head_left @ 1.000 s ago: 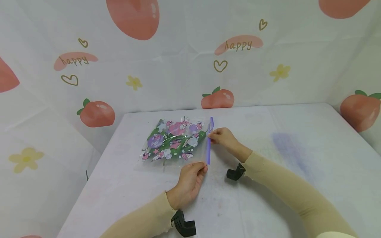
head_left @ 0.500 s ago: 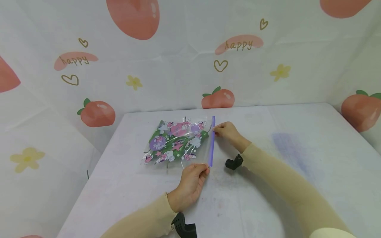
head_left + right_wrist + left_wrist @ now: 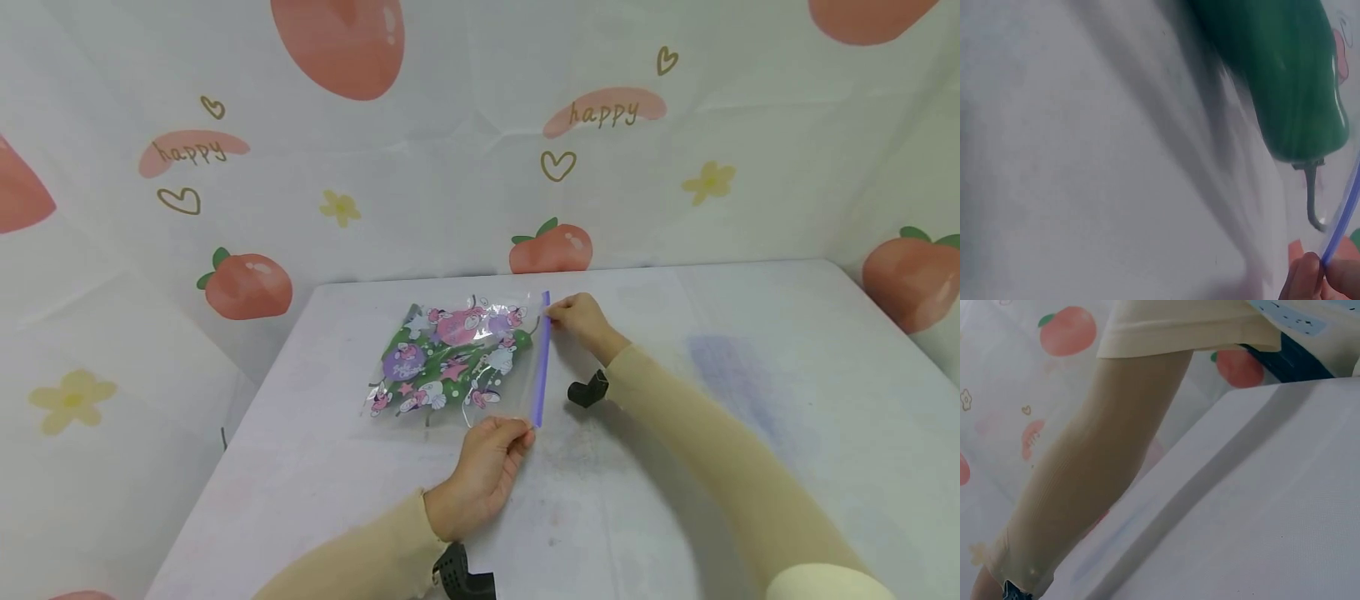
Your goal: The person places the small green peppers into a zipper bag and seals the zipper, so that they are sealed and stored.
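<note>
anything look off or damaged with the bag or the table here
Nothing looks damaged. The clear printed zip bag lies flat on the table, its purple zip strip straight, pinched at either end by the left hand and right hand. The table has faint smudges only.

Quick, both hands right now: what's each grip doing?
Left hand: grip pinching the near end of the zip bag's purple seal strip.
Right hand: grip pinching the strip's far end.
</note>
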`<action>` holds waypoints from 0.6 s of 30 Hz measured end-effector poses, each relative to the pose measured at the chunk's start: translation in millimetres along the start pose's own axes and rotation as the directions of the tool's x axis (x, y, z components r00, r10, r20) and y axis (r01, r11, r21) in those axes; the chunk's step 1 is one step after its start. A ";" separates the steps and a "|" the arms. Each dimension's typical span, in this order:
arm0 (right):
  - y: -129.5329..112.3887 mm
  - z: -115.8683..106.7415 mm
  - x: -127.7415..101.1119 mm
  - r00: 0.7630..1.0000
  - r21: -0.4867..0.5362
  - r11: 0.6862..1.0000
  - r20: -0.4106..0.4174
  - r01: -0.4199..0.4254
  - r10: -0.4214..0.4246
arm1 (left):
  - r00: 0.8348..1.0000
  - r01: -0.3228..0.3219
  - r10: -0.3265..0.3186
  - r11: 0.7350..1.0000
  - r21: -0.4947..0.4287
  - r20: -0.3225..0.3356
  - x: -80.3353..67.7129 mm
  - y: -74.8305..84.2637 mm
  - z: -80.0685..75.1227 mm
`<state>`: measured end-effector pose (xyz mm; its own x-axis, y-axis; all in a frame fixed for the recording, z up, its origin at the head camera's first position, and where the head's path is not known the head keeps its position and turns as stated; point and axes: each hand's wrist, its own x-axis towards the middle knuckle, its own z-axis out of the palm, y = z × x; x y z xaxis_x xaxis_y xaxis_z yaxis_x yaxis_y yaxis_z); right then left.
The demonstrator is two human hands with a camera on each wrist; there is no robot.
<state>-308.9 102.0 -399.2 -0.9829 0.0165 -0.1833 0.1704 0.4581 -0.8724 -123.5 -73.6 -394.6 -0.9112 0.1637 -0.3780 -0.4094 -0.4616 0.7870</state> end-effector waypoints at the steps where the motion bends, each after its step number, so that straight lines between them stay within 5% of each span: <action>1: -0.3 -0.8 0.6 1.000 0.004 1.000 -0.005 0.001 -0.001 | 1.000 0.001 -0.001 1.000 0.003 0.005 -0.2 -0.4 -0.1; 18: -1.1 -6.1 6.6 0.999 0.031 0.999 -0.030 -0.015 0.016 | 1.000 0.024 -0.024 1.000 0.014 -0.003 -0.7 -2.2 3.1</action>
<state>-316.1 107.1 -396.6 -0.9818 0.0503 -0.1834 0.1870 0.4303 -0.8831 -122.1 -70.0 -394.5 -0.9011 0.1720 -0.3980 -0.4315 -0.4457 0.7844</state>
